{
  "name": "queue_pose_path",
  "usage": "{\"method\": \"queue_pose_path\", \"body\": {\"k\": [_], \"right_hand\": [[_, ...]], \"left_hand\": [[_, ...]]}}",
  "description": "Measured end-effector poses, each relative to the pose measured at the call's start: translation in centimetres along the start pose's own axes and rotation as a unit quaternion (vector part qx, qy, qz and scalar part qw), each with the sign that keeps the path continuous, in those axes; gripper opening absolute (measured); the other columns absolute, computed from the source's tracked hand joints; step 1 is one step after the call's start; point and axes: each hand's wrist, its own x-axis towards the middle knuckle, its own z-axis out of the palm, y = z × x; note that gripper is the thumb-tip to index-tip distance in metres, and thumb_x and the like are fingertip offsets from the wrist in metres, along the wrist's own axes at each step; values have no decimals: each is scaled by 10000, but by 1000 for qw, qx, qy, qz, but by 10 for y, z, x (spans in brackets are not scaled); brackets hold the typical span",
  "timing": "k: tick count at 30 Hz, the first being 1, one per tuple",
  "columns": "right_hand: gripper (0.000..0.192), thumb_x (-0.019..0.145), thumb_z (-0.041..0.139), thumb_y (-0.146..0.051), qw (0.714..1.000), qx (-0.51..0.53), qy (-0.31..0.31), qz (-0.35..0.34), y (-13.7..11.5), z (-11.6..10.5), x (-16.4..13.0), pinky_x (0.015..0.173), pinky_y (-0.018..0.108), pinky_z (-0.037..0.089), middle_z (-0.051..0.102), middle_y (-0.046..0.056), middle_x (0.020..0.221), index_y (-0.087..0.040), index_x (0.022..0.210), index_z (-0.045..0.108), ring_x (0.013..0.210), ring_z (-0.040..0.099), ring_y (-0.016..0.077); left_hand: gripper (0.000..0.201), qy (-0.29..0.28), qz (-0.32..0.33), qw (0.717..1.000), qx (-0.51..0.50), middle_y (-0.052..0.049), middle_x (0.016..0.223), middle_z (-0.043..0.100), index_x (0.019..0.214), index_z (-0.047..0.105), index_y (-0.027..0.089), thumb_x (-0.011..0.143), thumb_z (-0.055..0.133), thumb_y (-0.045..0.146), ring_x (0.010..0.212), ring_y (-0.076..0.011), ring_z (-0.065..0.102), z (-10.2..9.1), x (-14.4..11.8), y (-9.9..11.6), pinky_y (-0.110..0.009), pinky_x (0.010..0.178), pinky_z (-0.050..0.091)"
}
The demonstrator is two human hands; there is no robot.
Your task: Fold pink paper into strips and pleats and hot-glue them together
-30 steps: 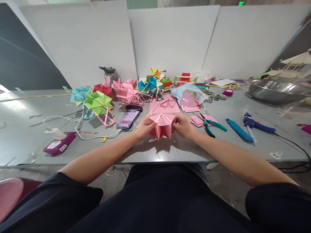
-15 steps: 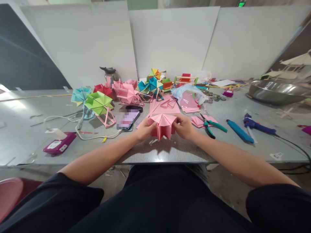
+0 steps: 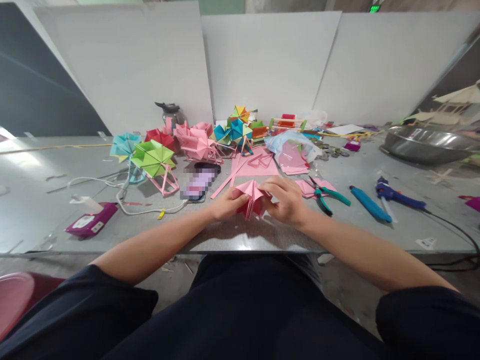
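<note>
The folded paper (image 3: pixel 250 198) sits between both hands (image 3: pixel 225 204) on the table (image 3: pixel 37 200). From it, the phone (image 3: pixel 198 184) lies at ten o'clock, pliers (image 3: pixel 324 192) at three. Paper models (image 3: pixel 180 142) stand at eleven, the bowl (image 3: pixel 427 142) far off at two.

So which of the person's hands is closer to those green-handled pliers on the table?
The right hand. It holds the pink folded paper with the green-handled pliers lying just off to its right. The left hand grips the paper's far side, further from them.

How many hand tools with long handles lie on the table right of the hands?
3: green-handled pliers nearest the right hand, a blue tool beyond them, then a corded glue gun. Others may be hidden.
</note>
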Motion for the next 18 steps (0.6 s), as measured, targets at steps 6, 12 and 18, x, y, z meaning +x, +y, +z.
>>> {"method": "queue_pose_path", "body": {"k": [6, 12, 18], "right_hand": [[171, 976, 621, -243, 999, -8, 11, 50, 11, 6, -1, 740, 355, 518, 804, 62, 868, -237, 996, 791, 776, 717, 229], [68, 833, 667, -210, 985, 53, -30, 158, 5, 9, 7, 667, 325, 477, 739, 17, 783, -240, 890, 692, 666, 641, 192], [239, 737, 705, -242, 972, 44, -95, 211, -9, 8, 10, 663, 322, 426, 719, 22, 879, -259, 921, 553, 739, 620, 209]], "left_hand": [[733, -82, -14, 996, 21, -133, 1096, 797, 1225, 766, 169, 771, 912, 725, 932, -258, 763, -3, -1, -2, -372, 848, 609], [870, -70, 9, 997, 15, -143, 1332, 741, 1409, 624, 214, 688, 1057, 437, 1137, -271, 752, 4, -1, 1, -394, 1000, 591], [883, -100, 14, 994, 52, -95, 1069, 779, 1457, 545, 185, 758, 1006, 464, 934, -240, 780, 11, -4, 4, -357, 874, 598]]}}
